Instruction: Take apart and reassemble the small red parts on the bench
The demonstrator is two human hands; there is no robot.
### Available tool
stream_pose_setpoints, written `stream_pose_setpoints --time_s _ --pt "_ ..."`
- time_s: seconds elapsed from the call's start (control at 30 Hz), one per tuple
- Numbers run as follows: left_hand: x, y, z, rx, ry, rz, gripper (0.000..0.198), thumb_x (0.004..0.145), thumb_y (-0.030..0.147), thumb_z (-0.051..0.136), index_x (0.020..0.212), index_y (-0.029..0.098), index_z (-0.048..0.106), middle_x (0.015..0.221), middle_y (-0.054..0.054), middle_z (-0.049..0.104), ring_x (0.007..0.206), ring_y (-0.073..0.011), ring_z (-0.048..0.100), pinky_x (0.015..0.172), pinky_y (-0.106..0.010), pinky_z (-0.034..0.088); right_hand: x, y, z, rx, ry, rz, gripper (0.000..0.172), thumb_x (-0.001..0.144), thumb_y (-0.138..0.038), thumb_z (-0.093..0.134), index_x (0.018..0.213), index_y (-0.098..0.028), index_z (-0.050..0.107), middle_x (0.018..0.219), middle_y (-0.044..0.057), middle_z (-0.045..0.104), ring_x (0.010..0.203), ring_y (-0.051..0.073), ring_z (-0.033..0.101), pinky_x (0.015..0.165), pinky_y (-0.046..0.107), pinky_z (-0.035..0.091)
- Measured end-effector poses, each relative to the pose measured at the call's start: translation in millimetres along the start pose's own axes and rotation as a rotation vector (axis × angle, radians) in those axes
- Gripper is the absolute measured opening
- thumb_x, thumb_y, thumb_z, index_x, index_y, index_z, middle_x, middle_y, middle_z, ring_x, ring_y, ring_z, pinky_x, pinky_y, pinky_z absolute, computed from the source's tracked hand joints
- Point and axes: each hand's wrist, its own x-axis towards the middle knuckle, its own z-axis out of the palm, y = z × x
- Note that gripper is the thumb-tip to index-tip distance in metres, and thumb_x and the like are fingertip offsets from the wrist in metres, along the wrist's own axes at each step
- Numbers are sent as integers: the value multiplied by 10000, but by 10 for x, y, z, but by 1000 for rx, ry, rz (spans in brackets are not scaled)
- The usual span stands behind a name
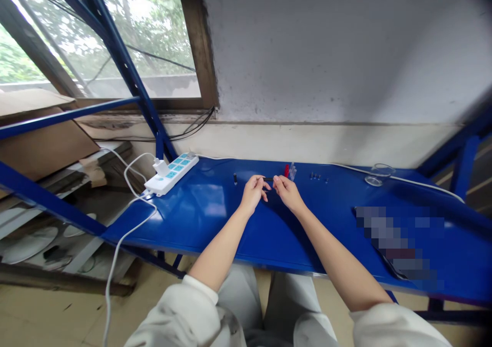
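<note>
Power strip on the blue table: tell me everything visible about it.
The power strip is long, white and plastic-looking, with turquoise socket faces along its top. It lies flat, sockets up, at the left end of the blue table, slanting so its far end points toward the wall. A white plug sits in the nearer half and a greyish one at the far end. A white cord appears to leave the near end. Any markings are too small to read.

Lit by daylight through the window [161,34], overexposed there. Reflected as pale glare on the blue tabletop [184,224]. Shadowed across the wall [326,49] at right. Stretched toward edges; pixelated at lower right.
</note>
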Motion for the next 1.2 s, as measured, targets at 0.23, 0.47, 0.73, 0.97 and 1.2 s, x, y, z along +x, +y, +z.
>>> stream_pose_setpoints --time_s 0.23,0.47,0.73,0.97,1.2 --pt "0 5 -13 61 53 -31 320 811 440 434 706 141 479 501 20 525 321 -48 434 340 -158 269 -8 -5 6 7 -8 8 443 821 -566 322 619 -194 454 520 -27 420 484 96 384 487 216 326" --pt "-35 95 -14 1 160 -26 361 773 445 481 562 160 412 379 39 442 321 -53 388 361 -170 280 -10 -15 16 64 -23 19 452 808 -583 336 610 -193 451 507 -32 411 467 89 374 474 210 325" --pt "17 69 -57 -55 269 -16 289 774 432 486 716 149 476 531 45 495 319 -29 386 338 -162 239 30 4 -10 144 33 67 421 801 -568 360 727 -183 512 572 -19 485 432 79 399 436 213 340" --pt "31 58 -72 -41 279 -7 263 750 404 531 792 147 501 549 53 490 320 -26 384 337 -164 237 78 62 -50 226 138 114 400 789 -535 393 822 -166 544 661 7 545 428 67 419 410 206 337" --pt "1 42 -36 -15 78 -22 315 711 444 575 771 137 535 561 40 506 335 -28 413 328 -163 228 59 7 -33 222 -30 128 324 723 -458 533 826 -156 591 646 5 566 473 75 448 451 209 364"
